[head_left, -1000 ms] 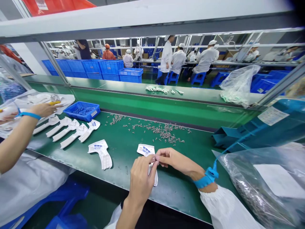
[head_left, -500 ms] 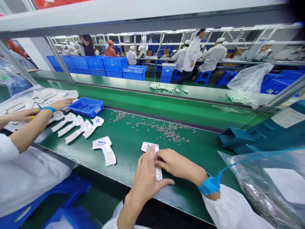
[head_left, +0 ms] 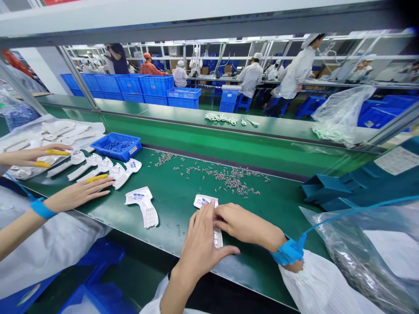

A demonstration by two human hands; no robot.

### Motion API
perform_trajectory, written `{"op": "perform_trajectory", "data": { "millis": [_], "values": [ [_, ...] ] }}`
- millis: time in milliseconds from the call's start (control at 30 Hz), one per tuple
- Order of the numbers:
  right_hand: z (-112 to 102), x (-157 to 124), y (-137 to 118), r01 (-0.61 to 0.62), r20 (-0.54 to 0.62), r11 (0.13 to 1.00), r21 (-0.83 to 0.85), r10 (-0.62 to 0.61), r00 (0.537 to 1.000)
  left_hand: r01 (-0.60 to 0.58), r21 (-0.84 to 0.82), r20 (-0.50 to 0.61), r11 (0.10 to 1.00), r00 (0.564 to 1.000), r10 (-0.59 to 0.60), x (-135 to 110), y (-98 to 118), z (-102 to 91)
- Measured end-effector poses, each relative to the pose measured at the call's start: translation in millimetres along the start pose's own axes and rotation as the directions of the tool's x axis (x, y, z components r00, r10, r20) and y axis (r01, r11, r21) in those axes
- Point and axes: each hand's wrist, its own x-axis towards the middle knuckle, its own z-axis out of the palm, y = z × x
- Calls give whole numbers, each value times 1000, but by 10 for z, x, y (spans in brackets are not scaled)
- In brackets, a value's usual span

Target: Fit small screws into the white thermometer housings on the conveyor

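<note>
A white plastic handle shell with small blue parts at its upper end lies on the green worktop, largely covered by my hands. My left hand lies along its left side, fingers straight and together, thumb stretched to the right past its lower end, holding it steady. From the right, my right hand reaches in with thumb and index finger pinched over the shell; whatever is between the fingertips is hidden. A second white shell with blue pieces lies to the left. Beyond my hands small metal screws are scattered.
At left, a co-worker's hand is over a row of white shells. A blue bin holds blue parts. A clear bag of metal pieces and teal bins stand at right. A low green wall borders the worktop.
My hands and the shell under them have hardly moved. The co-worker's hands at left have drawn apart, one now reaching over the row of shells. A person in the background has walked right.
</note>
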Motion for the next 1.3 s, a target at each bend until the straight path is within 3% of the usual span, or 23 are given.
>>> {"op": "perform_trajectory", "data": {
  "millis": [167,567,667,767,867,1033,1300],
  "values": [
    [-11,13,-55,-30,13,999,-45,30,999,-8,0,-1,1000,1000,8,-3,10,-7],
    [40,5,-58,-186,-80,980,-71,180,980,4,29,22,1000,1000,-4,6,14,-19],
    [20,32,47,-110,-92,994,-8,109,990,1,52,28,999,1000,-3,11,22,-24],
    [-16,119,233,-58,-261,998,40,67,963,-6,61,42,998,999,4,18,36,-34],
    [-18,277,393,-161,-379,986,-50,130,916,-6,54,45,999,999,4,20,43,-38],
    [21,475,462,-233,-341,967,-100,186,921,1,53,38,999,999,-3,17,27,-35],
    [-98,99,392,-165,-323,986,-8,153,934,-30,67,44,997,999,27,7,30,-49]
  ]
}}
